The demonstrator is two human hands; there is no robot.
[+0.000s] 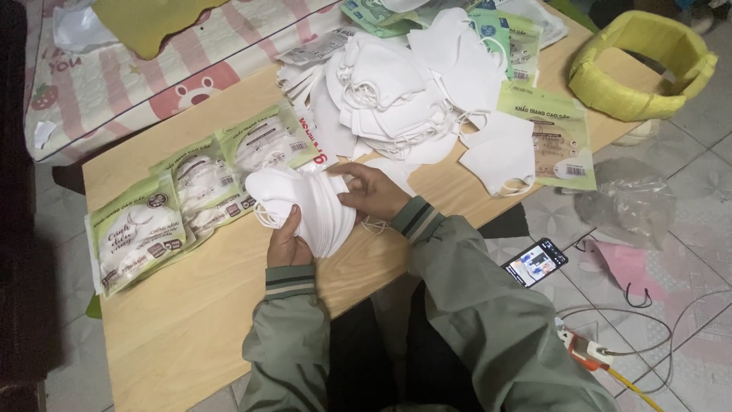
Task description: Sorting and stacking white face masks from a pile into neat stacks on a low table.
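Bare table surface [198, 320] lay open at the near left, giving a hand free passage. Packaged masks [191, 198] blocked the left edge. A heap of loose white masks [396, 99] filled the far centre. A yellow ring [644, 65] occupied the far right corner.

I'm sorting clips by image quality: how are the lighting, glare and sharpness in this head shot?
Head view: dim, cool, even light with soft shadows; the left edge falls into near black. The stack of white fabric face masks held by the left hand and right hand is bright, its folds partly washed out. Glare glints on the green-and-clear plastic mask packets. Overall slightly soft; the lit phone screen is unreadable.
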